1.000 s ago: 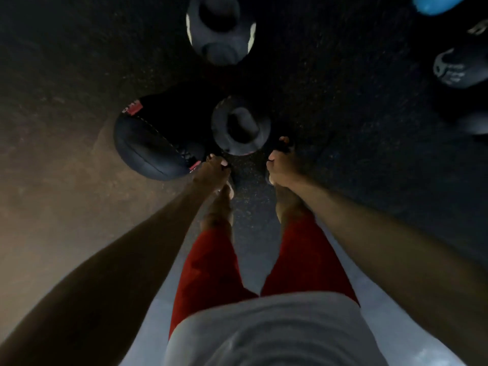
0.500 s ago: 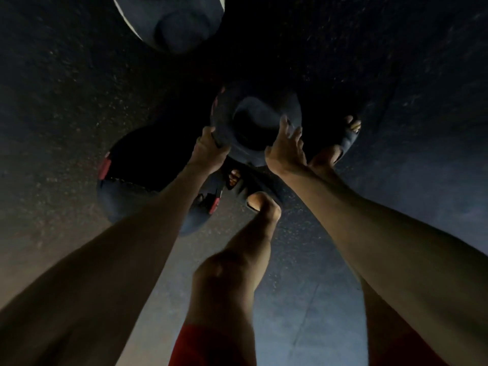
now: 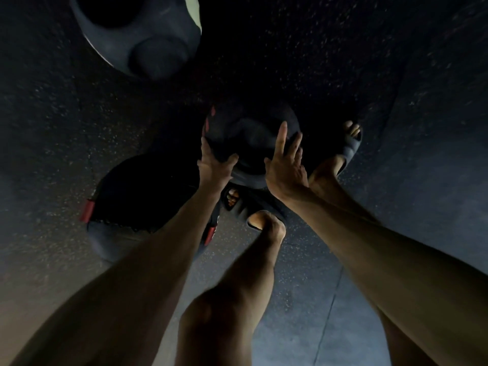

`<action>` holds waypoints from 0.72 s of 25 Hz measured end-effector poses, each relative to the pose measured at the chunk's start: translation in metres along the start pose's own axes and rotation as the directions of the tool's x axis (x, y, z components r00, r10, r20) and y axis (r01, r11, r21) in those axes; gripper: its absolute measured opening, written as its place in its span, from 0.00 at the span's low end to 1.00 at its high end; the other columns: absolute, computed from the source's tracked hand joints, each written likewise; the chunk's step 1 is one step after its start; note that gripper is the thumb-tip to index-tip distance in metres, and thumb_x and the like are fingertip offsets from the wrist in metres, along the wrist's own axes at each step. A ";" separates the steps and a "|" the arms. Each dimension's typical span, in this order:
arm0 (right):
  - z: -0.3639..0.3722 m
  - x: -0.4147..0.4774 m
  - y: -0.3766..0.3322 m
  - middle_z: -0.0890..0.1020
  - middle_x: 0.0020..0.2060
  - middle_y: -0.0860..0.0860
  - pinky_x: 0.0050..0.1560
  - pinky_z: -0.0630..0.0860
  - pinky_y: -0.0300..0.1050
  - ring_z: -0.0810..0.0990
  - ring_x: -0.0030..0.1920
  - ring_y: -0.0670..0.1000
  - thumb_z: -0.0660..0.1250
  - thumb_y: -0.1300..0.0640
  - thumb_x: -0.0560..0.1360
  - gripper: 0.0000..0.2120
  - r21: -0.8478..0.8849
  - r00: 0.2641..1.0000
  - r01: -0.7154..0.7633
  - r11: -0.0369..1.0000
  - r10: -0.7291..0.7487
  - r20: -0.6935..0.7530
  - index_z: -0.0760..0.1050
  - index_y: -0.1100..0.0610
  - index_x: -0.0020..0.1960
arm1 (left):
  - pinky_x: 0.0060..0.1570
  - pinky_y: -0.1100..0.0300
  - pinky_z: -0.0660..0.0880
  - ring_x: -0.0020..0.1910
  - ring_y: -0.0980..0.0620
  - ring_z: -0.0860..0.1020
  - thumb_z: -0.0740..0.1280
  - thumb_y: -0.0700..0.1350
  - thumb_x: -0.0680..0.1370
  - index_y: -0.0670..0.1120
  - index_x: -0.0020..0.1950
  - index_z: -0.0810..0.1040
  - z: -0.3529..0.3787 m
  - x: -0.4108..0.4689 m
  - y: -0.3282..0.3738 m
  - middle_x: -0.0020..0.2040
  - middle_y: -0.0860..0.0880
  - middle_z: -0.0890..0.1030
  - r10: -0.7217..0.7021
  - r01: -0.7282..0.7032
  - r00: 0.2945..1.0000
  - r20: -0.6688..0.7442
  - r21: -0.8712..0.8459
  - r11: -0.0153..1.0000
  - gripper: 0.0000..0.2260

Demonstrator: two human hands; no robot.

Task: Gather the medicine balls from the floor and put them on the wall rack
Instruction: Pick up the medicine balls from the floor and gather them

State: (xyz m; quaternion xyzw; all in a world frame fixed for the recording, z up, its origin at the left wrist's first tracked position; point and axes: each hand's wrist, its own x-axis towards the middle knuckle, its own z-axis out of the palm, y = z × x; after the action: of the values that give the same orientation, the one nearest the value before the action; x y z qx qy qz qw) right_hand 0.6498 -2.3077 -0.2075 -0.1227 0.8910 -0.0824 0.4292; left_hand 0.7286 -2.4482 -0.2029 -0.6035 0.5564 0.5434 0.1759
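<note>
A small dark medicine ball (image 3: 248,133) sits low over the speckled floor between my two hands. My left hand (image 3: 214,165) grips its lower left side, thumb spread across the front and fingers wrapped behind the edge. My right hand (image 3: 286,165) presses on its right side with straight, spread fingers. A larger dark ball with red patches (image 3: 137,196) lies on the floor at the left, partly behind my left forearm. A third dark ball with a pale stripe (image 3: 137,35) lies at the top left. The wall rack is out of view.
My feet in dark slides stand close to the small ball, one (image 3: 348,143) to its right and one (image 3: 237,204) just below it. My bent left knee (image 3: 227,299) fills the lower middle. Dark rubber flooring (image 3: 369,62) stretches all around.
A second ago my hands hung near my feet, short of the small ball. They then reached both sides of it, and the view has dropped closer to the floor.
</note>
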 end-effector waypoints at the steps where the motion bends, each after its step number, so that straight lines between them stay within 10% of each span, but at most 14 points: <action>1: -0.006 0.004 0.005 0.43 0.79 0.65 0.70 0.69 0.62 0.57 0.78 0.67 0.59 0.48 0.82 0.41 -0.002 1.000 -0.002 1.000 0.002 0.008 0.29 0.49 0.79 | 0.46 0.48 0.83 0.61 0.47 0.75 0.75 0.48 0.73 0.55 0.80 0.54 0.005 -0.001 0.004 0.72 0.42 0.66 0.014 -0.014 1.000 -0.007 0.015 1.000 0.42; 5: -0.049 0.031 0.022 0.48 0.80 0.63 0.72 0.65 0.63 0.58 0.77 0.64 0.56 0.43 0.82 0.38 0.084 0.999 -0.049 0.995 0.048 0.011 0.35 0.50 0.81 | 0.53 0.47 0.82 0.58 0.41 0.72 0.76 0.54 0.72 0.56 0.80 0.52 0.037 -0.003 0.062 0.71 0.36 0.55 0.047 -0.035 0.997 -0.057 0.201 0.979 0.45; 9: -0.066 0.025 0.037 0.54 0.78 0.61 0.73 0.64 0.61 0.55 0.78 0.64 0.52 0.39 0.82 0.31 0.077 0.992 0.117 0.990 -0.113 -0.053 0.56 0.54 0.78 | 0.56 0.56 0.78 0.65 0.38 0.72 0.71 0.56 0.77 0.47 0.79 0.59 0.077 -0.007 0.141 0.74 0.35 0.57 0.279 -0.230 0.960 0.007 0.586 0.777 0.35; 12: -0.081 0.038 0.046 0.65 0.74 0.60 0.70 0.64 0.58 0.61 0.75 0.62 0.56 0.38 0.81 0.32 0.252 0.997 -0.050 0.967 0.062 -0.040 0.60 0.58 0.75 | 0.52 0.61 0.76 0.61 0.44 0.76 0.68 0.50 0.79 0.51 0.74 0.69 0.097 0.006 0.174 0.71 0.42 0.64 0.469 -0.419 0.876 0.109 0.654 0.630 0.23; 18: -0.154 0.096 0.085 0.76 0.65 0.64 0.66 0.64 0.60 0.71 0.68 0.65 0.51 0.34 0.81 0.33 0.280 0.971 -0.238 0.930 0.224 0.080 0.62 0.59 0.72 | 0.72 0.38 0.60 0.76 0.37 0.57 0.65 0.62 0.77 0.51 0.80 0.58 0.114 0.013 0.154 0.78 0.38 0.56 0.579 -0.521 0.794 0.188 0.701 0.487 0.35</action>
State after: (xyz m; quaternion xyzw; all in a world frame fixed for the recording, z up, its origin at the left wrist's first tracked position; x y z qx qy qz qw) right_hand 0.4585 -2.2479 -0.2054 0.0447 0.8675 -0.1569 0.4699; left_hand 0.5401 -2.4102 -0.1931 -0.2929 0.8921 0.2833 0.1951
